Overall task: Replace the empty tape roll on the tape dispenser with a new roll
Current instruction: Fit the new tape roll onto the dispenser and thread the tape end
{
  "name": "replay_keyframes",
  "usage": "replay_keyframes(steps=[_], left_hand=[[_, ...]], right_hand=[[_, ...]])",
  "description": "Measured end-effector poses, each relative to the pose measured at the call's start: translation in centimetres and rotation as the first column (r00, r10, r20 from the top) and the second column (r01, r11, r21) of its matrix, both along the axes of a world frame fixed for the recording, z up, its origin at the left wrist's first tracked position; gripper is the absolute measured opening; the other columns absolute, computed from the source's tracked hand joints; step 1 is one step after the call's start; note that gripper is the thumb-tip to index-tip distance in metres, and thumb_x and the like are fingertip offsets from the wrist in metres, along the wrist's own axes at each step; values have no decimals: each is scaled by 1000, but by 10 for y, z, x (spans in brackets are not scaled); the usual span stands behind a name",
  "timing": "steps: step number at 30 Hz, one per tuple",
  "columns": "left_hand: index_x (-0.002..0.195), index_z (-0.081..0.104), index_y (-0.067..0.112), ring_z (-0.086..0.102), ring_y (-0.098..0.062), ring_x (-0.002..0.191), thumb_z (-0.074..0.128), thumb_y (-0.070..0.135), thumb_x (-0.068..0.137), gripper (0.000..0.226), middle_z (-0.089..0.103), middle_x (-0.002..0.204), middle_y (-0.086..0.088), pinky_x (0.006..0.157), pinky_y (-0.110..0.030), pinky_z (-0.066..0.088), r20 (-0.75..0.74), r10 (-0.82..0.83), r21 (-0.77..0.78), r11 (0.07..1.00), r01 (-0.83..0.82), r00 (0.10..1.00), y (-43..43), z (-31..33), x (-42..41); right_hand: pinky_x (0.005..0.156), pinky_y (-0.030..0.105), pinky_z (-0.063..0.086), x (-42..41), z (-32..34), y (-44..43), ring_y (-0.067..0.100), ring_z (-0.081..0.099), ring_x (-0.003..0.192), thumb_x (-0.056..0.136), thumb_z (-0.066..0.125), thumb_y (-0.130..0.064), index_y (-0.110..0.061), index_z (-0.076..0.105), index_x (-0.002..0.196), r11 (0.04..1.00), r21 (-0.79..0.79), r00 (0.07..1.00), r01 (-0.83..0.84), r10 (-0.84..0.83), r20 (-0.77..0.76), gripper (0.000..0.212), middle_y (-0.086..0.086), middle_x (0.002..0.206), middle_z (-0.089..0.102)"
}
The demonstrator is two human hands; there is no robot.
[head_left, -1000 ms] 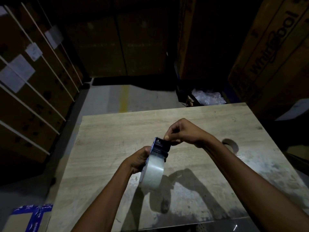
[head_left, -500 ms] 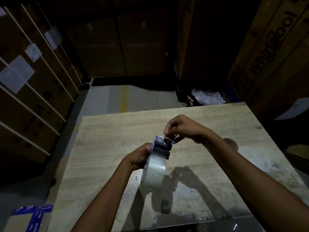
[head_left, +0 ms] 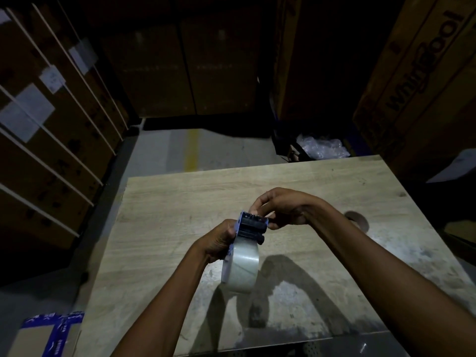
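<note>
I hold a blue and black tape dispenser (head_left: 251,225) above the wooden table (head_left: 167,210), with a full roll of clear tape (head_left: 243,266) mounted on it. My left hand (head_left: 219,240) grips the dispenser from its left side. My right hand (head_left: 280,210) is at the dispenser's top end, fingertips pinched at the black roller and blade part. Whether a tape end lies between those fingertips is too dark to tell. A brown empty cardboard core (head_left: 356,220) lies on the table to the right, partly hidden behind my right forearm.
Large cardboard cartons stand around the table, strapped ones (head_left: 46,140) at the left and a printed one (head_left: 425,73) at the right. A small box with blue tape (head_left: 49,333) sits low at the left. Crumpled plastic wrap (head_left: 322,148) lies beyond the table's far edge.
The dispenser has risen slightly and tilted. My right hand shifted a little to the right at its top end, uncovering more of the empty core on the table.
</note>
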State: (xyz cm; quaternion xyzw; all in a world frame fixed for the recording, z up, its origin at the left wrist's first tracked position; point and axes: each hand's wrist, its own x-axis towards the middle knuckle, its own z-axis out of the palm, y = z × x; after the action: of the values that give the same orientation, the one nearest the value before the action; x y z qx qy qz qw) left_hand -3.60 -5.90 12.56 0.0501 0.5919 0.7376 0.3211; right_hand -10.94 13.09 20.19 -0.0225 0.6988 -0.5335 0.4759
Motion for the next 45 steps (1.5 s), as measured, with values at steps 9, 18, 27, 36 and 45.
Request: replay_keyframes(steps=[9, 18, 27, 36, 45], left_hand=[[136, 54, 15, 67, -22, 102, 81, 67, 53, 101, 67, 120, -11, 87, -34, 56, -43, -82, 49, 995, 85, 996, 3, 4, -4], [150, 31, 39, 53, -30, 130, 83, 65, 49, 117, 44, 149, -5, 99, -48, 51, -102, 116, 73, 991, -109, 988, 6, 4, -4], [142, 48, 18, 55, -44, 123, 82, 50, 66, 89, 54, 141, -20, 102, -55, 46, -71, 134, 37, 991, -132, 988, 6, 0, -2], [130, 42, 14, 60, -37, 110, 86, 49, 63, 88, 66, 124, -9, 89, -50, 50, -50, 63, 27, 998, -62, 997, 15, 4, 0], [114, 47, -1, 65, -43, 97, 84, 32, 73, 65, 67, 109, -27, 80, -47, 53, -25, -83, -111, 991, 80, 996, 21, 7, -3]], right_hand=[[55, 24, 32, -4, -24, 6, 15, 44, 67, 70, 64, -8, -19, 62, 96, 975, -208, 948, 75, -4, 319, 29, 6, 83, 52], [108, 61, 28, 5, -47, -8, 37, 46, 119, 71, 54, -29, -11, 63, 112, 959, -273, 859, 71, 80, 506, 45, 18, 126, 52], [83, 65, 51, -3, -52, 7, 38, 51, 114, 78, 69, -25, -16, 56, 127, 956, -291, 884, 27, 113, 453, 51, 20, 128, 51], [96, 65, 41, -1, -57, 14, 37, 55, 115, 69, 79, -21, -9, 61, 120, 934, -347, 898, 81, 83, 432, 55, 19, 123, 59], [53, 25, 36, -19, -16, 39, 12, 45, 61, 71, 83, -9, -17, 60, 73, 977, 150, 915, -155, 199, -350, 25, 6, 78, 57]])
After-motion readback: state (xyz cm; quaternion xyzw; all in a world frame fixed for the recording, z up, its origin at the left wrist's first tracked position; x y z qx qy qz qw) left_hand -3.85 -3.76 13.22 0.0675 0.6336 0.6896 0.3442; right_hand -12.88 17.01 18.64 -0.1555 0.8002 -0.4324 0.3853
